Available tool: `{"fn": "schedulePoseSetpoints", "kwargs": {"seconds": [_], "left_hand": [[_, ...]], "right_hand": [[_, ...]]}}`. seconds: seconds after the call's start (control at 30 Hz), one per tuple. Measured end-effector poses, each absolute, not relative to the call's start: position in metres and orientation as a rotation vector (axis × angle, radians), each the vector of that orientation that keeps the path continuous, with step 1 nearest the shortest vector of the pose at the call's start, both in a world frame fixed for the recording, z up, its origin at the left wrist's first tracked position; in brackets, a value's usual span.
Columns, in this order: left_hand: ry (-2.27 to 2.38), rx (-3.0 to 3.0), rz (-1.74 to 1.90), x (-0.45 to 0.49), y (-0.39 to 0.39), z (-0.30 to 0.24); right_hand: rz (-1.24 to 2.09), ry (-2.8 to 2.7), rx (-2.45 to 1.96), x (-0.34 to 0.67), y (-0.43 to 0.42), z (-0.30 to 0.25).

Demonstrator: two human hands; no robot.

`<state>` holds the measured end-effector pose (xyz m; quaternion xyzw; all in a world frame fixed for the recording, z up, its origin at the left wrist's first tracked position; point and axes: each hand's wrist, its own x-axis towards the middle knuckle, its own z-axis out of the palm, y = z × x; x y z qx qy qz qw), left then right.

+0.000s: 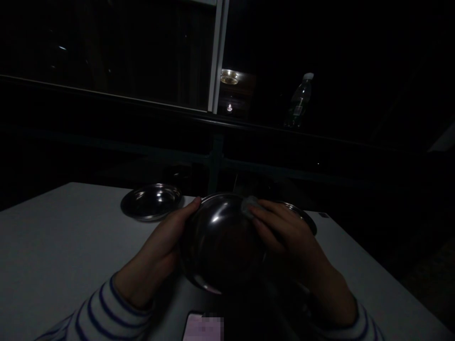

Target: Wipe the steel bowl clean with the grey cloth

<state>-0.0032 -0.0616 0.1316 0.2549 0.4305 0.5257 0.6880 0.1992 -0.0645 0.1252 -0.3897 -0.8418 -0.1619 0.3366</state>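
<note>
Dim room; white surface (78,255) noted below a dark window (106,52). At left, a shiny metal dish (151,201) is seated near the far edge. Next, a metal bowl (222,246) is held above the surface by its left rim, the left hand's (168,239) grip closed on it; a phone (194,327) is partly seen below. Against the bowl's upper right, a pale wad (250,206) is pinched in the right hand's (289,232) grip. Another dish (306,219) is partly hidden behind.

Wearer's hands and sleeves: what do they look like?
Left hand and right hand: ungloved, no ring or watch visible. Left sleeve: pale fabric, narrow dark-blue stripes around the arm. Right sleeve: same stripes, mostly out of frame.
</note>
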Motion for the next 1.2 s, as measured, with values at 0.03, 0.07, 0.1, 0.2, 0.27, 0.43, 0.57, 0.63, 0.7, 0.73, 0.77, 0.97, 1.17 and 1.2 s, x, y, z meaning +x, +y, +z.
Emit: {"fn": "schedulePoseSetpoints", "kwargs": {"seconds": [0.03,0.07,0.1,0.2,0.27,0.43,0.57,0.63,0.7,0.73,0.77,0.97,1.17,1.2], "left_hand": [[0.977,0.564,1.187,-0.004,-0.062,0.133],[0.988,0.562,1.19,-0.004,-0.062,0.133],[0.993,0.566,1.182,-0.003,-0.062,0.133],[0.962,0.591,1.119,0.001,-0.064,0.13],[0.942,0.592,1.092,0.001,-0.064,0.13],[0.977,0.566,1.197,-0.006,-0.06,0.132],[0.988,0.591,1.174,-0.003,-0.059,0.13],[0.967,0.601,1.157,0.0,-0.061,0.129],[0.964,0.593,1.181,0.0,-0.061,0.13],[0.968,0.586,1.204,-0.002,-0.061,0.131],[0.972,0.583,1.23,-0.003,-0.061,0.133],[0.957,0.57,1.316,-0.009,-0.06,0.14],[0.905,0.503,1.294,-0.01,-0.058,0.139],[0.901,0.493,1.292,-0.011,-0.057,0.138]], "right_hand": [[-0.416,-2.185,-1.052,0.202,-0.064,0.126],[-0.425,-2.179,-1.065,0.202,-0.064,0.127],[-0.448,-2.177,-1.047,0.201,-0.065,0.127],[-0.52,-2.211,-0.935,0.19,-0.07,0.125],[-0.514,-2.232,-0.887,0.188,-0.071,0.125],[-0.358,-2.203,-1.011,0.202,-0.068,0.127],[-0.444,-2.195,-0.964,0.194,-0.07,0.126],[-0.476,-2.233,-0.901,0.189,-0.071,0.125],[-0.441,-2.244,-0.888,0.191,-0.071,0.126],[-0.405,-2.235,-0.9,0.194,-0.07,0.128],[-0.369,-2.217,-0.917,0.198,-0.07,0.129],[-0.276,-2.153,-0.946,0.214,-0.073,0.137],[-0.245,-2.124,-1.002,0.215,-0.074,0.136],[-0.242,-2.126,-1.004,0.216,-0.074,0.137]]}}
